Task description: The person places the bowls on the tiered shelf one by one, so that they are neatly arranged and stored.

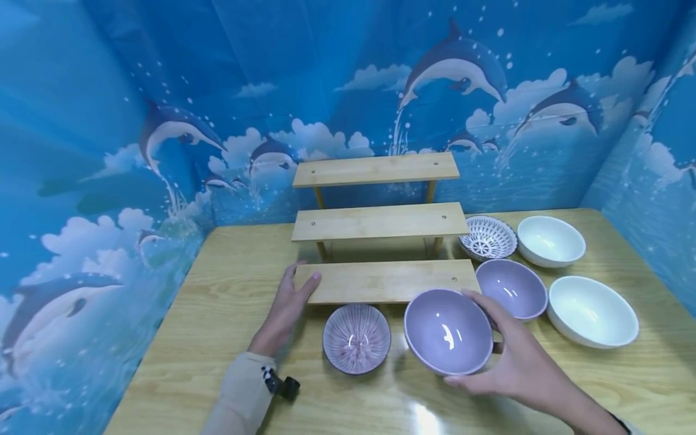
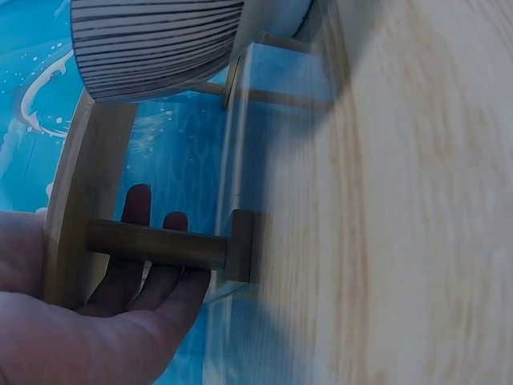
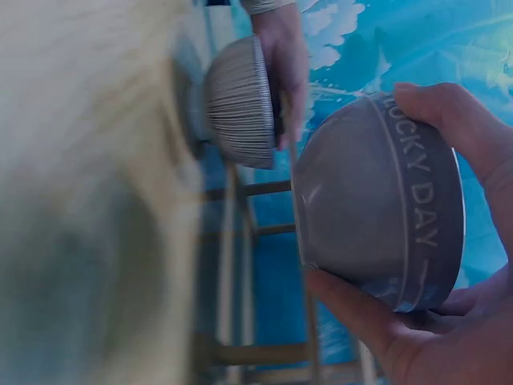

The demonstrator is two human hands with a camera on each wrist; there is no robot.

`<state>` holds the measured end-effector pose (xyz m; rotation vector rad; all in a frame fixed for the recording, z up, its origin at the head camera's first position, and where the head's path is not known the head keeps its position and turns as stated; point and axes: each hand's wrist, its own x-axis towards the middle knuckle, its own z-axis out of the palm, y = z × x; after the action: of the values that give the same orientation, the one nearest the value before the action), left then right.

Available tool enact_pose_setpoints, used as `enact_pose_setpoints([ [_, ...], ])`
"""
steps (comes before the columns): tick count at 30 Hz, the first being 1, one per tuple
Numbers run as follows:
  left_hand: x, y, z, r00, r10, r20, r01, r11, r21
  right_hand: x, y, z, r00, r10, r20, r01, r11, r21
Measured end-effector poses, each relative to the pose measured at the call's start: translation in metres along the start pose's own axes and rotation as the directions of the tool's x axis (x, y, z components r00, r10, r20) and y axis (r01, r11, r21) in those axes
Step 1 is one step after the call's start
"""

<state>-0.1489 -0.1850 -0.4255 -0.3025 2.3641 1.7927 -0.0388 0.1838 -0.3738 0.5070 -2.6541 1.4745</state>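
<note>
My right hand [image 1: 505, 356] grips a purple bowl [image 1: 448, 332] by its right side, raised in front of the lowest board with its inside facing the head camera. In the right wrist view, "LUCKY DAY" lettering runs along the outside of this purple bowl [image 3: 361, 200], between thumb and fingers. My left hand [image 1: 285, 308] holds the left end of the three-tier wooden rack [image 1: 380, 281], thumb on the lowest board. Beneath that board, the left wrist view shows fingers curled behind a round post [image 2: 156, 242]. A striped bowl [image 1: 356, 338] stands on the table between the hands.
Right of the rack are a patterned openwork-look bowl [image 1: 488, 237], a second purple bowl [image 1: 511, 289] and two white bowls, one farther back [image 1: 551, 241] and one nearer [image 1: 592, 311]. A dolphin-printed backdrop [image 1: 326, 78] surrounds the wooden table [image 1: 179, 362].
</note>
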Motion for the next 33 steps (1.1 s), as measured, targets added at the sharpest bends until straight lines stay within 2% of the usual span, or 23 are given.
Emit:
enact_pose_setpoints([
  [6, -0.001, -0.001, 0.001, 1.000, 0.010, 0.001, -0.010, 1.000, -0.014, 0.036, -0.011, -0.010, 0.997, -0.079, -0.008, 0.078, 0.996, -0.034],
  [17, -0.001, -0.002, 0.001, 1.000, 0.009, -0.010, -0.009, 1.000, -0.008, 0.130, -0.036, -0.023, 1.000, -0.008, 0.028, 0.008, 1.000, -0.013],
  [20, -0.001, -0.002, 0.000, 1.000, 0.017, -0.010, -0.017, 1.000, -0.008, 0.157, -0.043, -0.022, 1.000, 0.005, 0.018, -0.005, 1.000, -0.004],
  [25, -0.001, -0.003, -0.002, 1.000, 0.028, -0.002, -0.028, 1.000, 0.001, 0.199, -0.050, -0.017, 0.999, -0.017, -0.032, 0.017, 1.000, 0.002],
  [33, 0.001, -0.003, -0.001, 1.000, 0.030, 0.009, -0.030, 1.000, -0.002, 0.243, -0.054, -0.014, 0.999, 0.043, -0.032, -0.043, 0.999, 0.024],
])
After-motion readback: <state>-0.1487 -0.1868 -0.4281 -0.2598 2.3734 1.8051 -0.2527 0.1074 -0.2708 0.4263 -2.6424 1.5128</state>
